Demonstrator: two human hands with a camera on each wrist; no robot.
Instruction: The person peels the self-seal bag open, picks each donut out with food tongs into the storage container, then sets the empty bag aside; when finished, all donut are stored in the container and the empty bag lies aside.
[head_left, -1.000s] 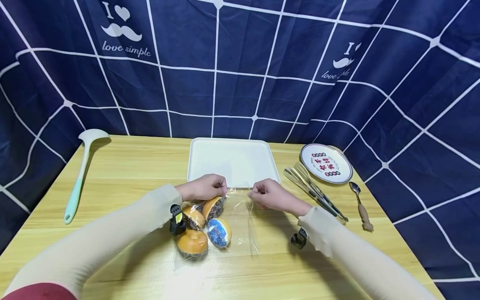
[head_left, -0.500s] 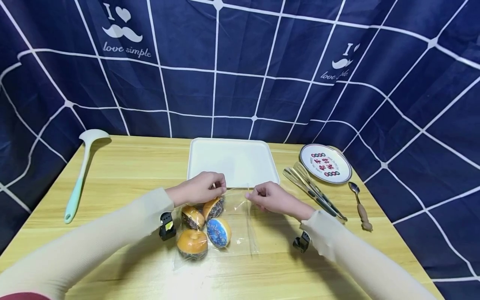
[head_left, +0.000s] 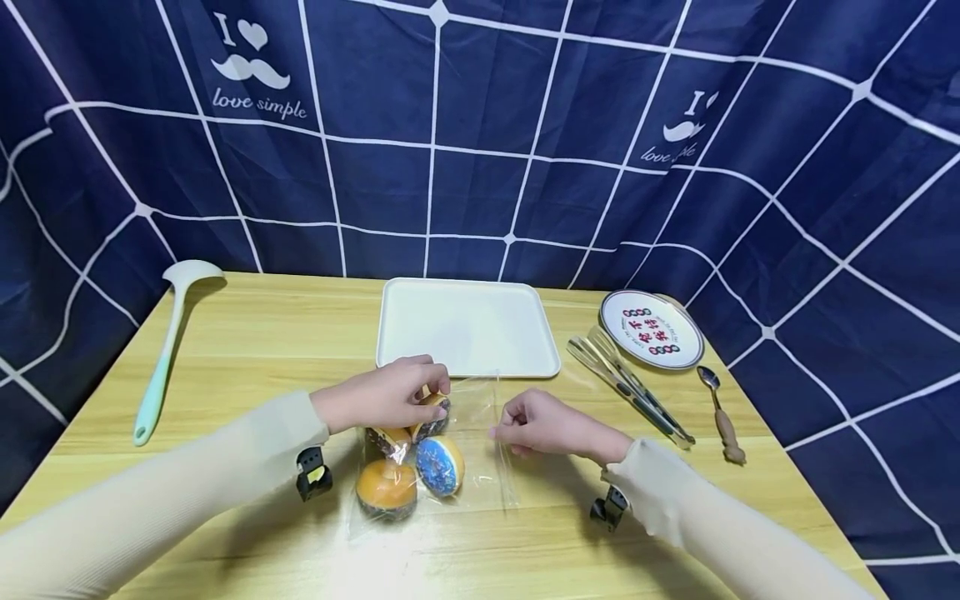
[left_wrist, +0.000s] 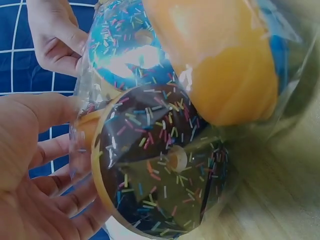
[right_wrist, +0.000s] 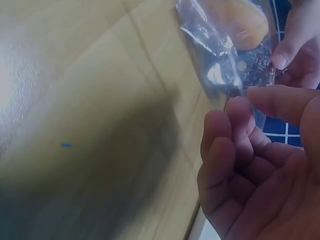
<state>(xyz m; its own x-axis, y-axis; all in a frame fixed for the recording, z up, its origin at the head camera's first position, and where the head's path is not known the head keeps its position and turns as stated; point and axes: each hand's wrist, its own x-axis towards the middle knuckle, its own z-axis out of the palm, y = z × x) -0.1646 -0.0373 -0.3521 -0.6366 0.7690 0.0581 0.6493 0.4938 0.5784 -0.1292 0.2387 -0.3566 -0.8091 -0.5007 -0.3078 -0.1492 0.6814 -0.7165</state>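
A clear plastic bag (head_left: pixel 480 475) holds several doughnuts, among them a plain-sided one (head_left: pixel 386 485), one with blue icing (head_left: pixel 439 465) and a chocolate one with sprinkles (left_wrist: pixel 150 170). My left hand (head_left: pixel 382 395) lies over the bag's upper left, touching it beside a doughnut. Its thumb and fingers stand apart in the left wrist view. My right hand (head_left: pixel 551 427) is at the bag's right edge, thumb and fingertip pinched together at the film. Fine contact there is hard to see.
Behind the bag lies a white tray (head_left: pixel 465 325). To the right are metal tongs (head_left: pixel 630 387), a round plate (head_left: pixel 651 329) and a spoon (head_left: pixel 724 417). A ladle (head_left: pixel 168 350) lies at the left. Blue gridded cloth (head_left: pixel 480 125) hangs along the back and sides.
My left hand has left the bag's top edge and come down over the upper doughnut, with thumb and fingers parting. My right hand has moved down along the bag's right edge.
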